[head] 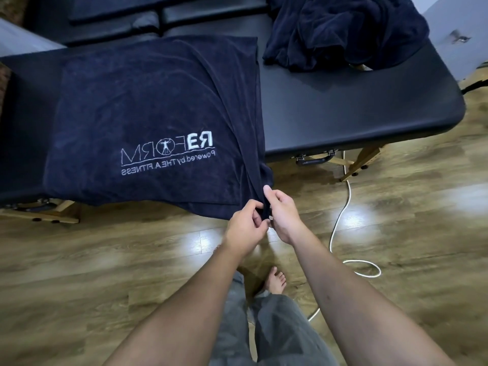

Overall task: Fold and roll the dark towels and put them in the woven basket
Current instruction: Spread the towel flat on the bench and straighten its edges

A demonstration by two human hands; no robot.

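Two dark towels are seen on the black padded tabletop (356, 107). One, the spread towel (148, 109), is laid flat across the left part, its white mirrored logo (169, 157) facing up and its near edge hanging over the front edge of the tabletop. The near right corner of this towel is drawn down off the edge and is pinched between both hands. It is held by the left hand (245, 225) from the left, with the fingers (257, 207) curled round the fabric, and by the right hand (284, 215) from the right, thumb raised against the cloth. The two hands are touching or nearly so. The other, a crumpled towel (343, 30), is heaped at the far right of the tabletop, well apart from the hands. A white cable (340, 220) is trailed over the wooden floor (409, 220) beside the table legs. A bare foot (276, 281) and grey trousers (272, 328) are visible below the forearms.
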